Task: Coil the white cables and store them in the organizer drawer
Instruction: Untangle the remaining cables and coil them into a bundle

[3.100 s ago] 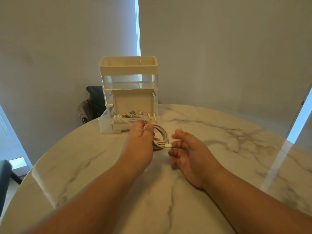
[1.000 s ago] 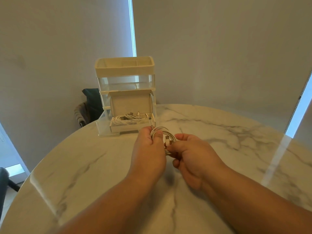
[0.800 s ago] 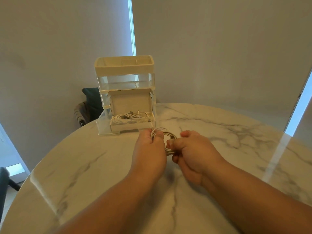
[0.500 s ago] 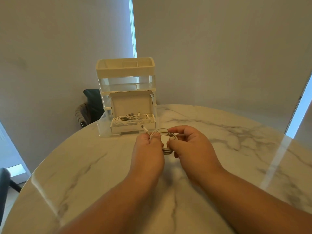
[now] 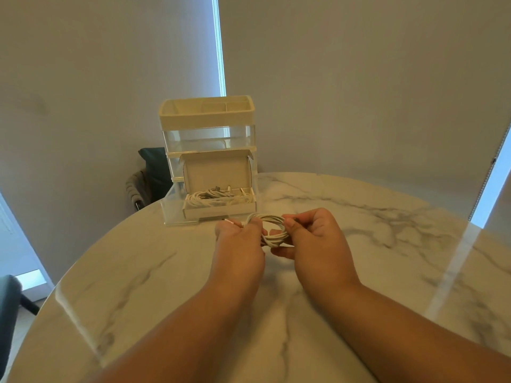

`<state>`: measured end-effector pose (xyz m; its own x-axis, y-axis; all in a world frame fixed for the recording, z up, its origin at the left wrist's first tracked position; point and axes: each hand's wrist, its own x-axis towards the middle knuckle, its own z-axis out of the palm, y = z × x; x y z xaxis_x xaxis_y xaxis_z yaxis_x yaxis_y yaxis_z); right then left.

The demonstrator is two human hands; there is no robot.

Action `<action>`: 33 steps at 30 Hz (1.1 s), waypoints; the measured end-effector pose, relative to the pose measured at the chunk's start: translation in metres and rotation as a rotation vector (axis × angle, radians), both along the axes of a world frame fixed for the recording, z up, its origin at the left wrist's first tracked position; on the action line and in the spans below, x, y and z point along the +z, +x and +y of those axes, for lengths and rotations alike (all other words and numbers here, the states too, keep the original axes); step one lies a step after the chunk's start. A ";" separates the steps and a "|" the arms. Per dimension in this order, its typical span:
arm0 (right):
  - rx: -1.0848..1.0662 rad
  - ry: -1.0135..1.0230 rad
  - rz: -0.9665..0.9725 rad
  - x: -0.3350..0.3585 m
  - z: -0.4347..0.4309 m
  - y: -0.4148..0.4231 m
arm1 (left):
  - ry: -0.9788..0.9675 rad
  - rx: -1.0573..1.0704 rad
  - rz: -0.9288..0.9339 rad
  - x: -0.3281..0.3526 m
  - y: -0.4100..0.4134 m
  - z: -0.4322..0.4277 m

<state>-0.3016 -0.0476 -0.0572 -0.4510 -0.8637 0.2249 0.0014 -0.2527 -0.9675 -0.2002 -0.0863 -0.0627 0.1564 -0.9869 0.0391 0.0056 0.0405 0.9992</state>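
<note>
Holding a small white cable coil [image 5: 274,235] between both hands: our left hand [image 5: 239,240] pinches its left side, our right hand [image 5: 315,239] its right. Beyond the grip, the open organizer drawer [image 5: 173,206] holds other cables [image 5: 218,196]. Light, soft and springy, the coil probably needs pinching across all loops to stay wound.
</note>
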 end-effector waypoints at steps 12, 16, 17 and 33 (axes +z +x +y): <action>-0.108 0.021 0.244 -0.001 -0.006 -0.019 | 0.040 -0.158 0.316 0.011 0.012 -0.001; -0.096 0.038 0.295 -0.003 -0.008 -0.019 | 0.054 -0.065 0.363 0.010 0.012 -0.004; -0.096 0.043 0.307 -0.003 -0.008 -0.018 | 0.066 -0.037 0.392 0.011 0.012 -0.004; 0.062 0.011 0.240 -0.004 -0.013 -0.034 | 0.157 -0.465 0.111 0.013 0.027 -0.004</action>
